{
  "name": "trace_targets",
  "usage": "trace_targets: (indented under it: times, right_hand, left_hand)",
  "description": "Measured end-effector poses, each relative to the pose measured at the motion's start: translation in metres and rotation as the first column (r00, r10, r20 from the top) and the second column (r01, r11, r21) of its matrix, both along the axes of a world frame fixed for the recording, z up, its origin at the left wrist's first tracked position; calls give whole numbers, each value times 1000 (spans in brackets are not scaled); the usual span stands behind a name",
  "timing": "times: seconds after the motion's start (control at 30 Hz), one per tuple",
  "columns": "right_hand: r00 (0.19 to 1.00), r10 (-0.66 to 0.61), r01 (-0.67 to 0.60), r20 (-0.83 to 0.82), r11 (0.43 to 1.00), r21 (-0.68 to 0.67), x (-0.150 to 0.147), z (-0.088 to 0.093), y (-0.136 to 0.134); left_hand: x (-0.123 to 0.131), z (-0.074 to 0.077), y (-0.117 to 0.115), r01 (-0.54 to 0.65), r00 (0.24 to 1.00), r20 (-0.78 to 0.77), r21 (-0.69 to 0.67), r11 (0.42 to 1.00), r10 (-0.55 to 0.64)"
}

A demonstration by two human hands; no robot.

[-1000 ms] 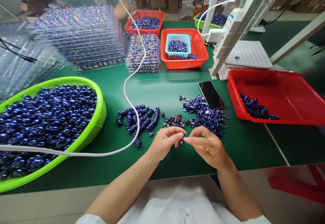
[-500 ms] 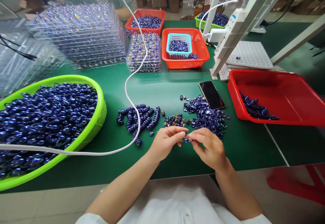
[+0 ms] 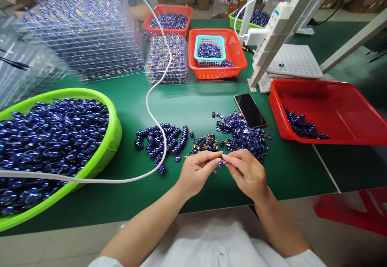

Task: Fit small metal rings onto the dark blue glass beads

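Observation:
My left hand (image 3: 195, 173) and my right hand (image 3: 248, 173) meet fingertip to fingertip over the front of the green table. Between them they pinch a small shiny dark blue round piece (image 3: 221, 164), partly hidden by the fingers. Just beyond the left fingertips lies a small heap of blue pieces with gold parts (image 3: 206, 142). A larger pile of loose dark blue caps (image 3: 244, 136) spreads behind my right hand. Left of the hands, stacked blue pieces lie in rows (image 3: 165, 140).
A phone (image 3: 250, 110) touches the cap pile. A white cable (image 3: 148, 101) crosses the table. Around stand a big green basket (image 3: 116, 136), a red tray (image 3: 347, 109), an orange basket (image 3: 217, 72) holding a light blue one (image 3: 210, 62), stacked clear trays (image 3: 105, 53) and a post (image 3: 272, 37).
The view has shifted slightly, so the table things appear a little up and left. Both hands stay together, with the blue piece turned slightly between the fingertips.

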State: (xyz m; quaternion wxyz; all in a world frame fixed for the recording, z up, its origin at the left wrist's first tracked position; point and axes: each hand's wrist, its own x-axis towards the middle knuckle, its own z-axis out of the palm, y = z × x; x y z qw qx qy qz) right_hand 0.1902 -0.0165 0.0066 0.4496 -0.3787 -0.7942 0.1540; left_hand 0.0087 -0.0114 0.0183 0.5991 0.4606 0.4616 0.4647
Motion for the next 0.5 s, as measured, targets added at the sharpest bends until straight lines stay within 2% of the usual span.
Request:
trace_targets:
  times: [0.27, 0.5]
  right_hand:
    - [999, -35, 35, -14, 999, -5, -2, 1, 1]
    - [996, -60, 55, -66, 995, -77, -5, 2, 0]
  left_hand:
    - [1, -2, -1, 5, 1000, -18, 78, 997, -3]
    - [2, -9, -2, 9, 991, -131, 294, 956, 30]
